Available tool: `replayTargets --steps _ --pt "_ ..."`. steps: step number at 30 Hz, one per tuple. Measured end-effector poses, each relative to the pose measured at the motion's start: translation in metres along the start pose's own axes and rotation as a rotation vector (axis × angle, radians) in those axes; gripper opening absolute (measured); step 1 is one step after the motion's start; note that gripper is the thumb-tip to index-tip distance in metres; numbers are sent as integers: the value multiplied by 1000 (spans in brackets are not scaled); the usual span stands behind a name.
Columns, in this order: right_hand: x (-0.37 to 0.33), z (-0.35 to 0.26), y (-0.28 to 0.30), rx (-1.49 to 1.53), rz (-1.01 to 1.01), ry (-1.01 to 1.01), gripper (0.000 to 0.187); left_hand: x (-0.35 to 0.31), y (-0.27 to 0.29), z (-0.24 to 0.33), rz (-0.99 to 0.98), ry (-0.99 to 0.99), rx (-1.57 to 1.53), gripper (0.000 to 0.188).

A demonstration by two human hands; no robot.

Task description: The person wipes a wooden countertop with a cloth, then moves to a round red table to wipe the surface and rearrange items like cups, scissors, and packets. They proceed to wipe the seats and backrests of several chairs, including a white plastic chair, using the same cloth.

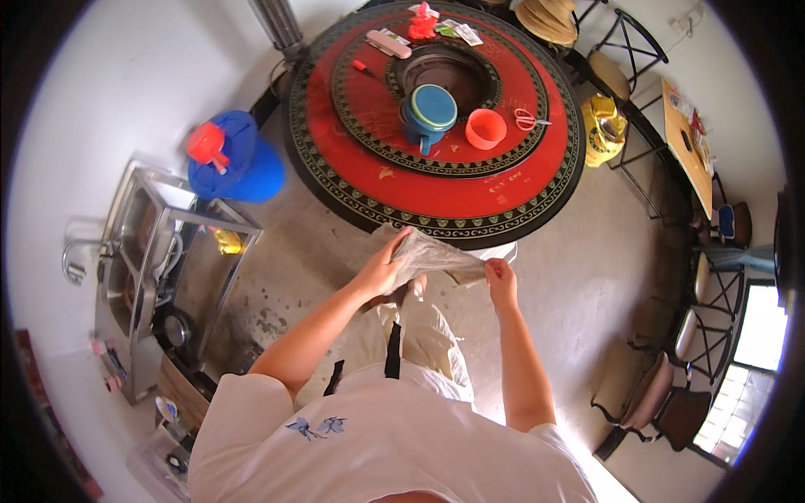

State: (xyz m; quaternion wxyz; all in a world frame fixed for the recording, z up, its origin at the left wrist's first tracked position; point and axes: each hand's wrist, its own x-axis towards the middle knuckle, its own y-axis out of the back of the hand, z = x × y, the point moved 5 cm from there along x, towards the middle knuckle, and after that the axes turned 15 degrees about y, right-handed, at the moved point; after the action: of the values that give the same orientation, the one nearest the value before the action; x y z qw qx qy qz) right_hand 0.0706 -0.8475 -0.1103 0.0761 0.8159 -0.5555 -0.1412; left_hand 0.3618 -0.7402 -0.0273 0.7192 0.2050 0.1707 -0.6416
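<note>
A greyish-beige cloth (432,254) is stretched between my two hands, just short of the near edge of a round red table (495,194). My left hand (384,267) is closed on the cloth's left part. At its right end, my right hand (501,281) pinches a corner. The cloth hangs in loose folds, and its lower side is partly hidden. On the table beyond stand a teal lidded pot (429,111) and an orange-red bowl (486,129), with scissors (530,120) to their right.
A pink case (389,44) and small packets (459,32) lie at the table's far side. Left are a blue bin (251,168) with a red scoop (208,144) and a metal sink (134,220). Chairs (686,334) line the right wall; a yellow bag (602,134) stands right of the table.
</note>
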Motion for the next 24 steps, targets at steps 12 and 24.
replayTargets --steps 12,24 --pt "59 -26 -83 1206 88 -533 79 58 -42 139 -141 -167 -254 54" --pt "138 35 7 -856 172 238 63 149 -68 -20 113 -166 977 88"
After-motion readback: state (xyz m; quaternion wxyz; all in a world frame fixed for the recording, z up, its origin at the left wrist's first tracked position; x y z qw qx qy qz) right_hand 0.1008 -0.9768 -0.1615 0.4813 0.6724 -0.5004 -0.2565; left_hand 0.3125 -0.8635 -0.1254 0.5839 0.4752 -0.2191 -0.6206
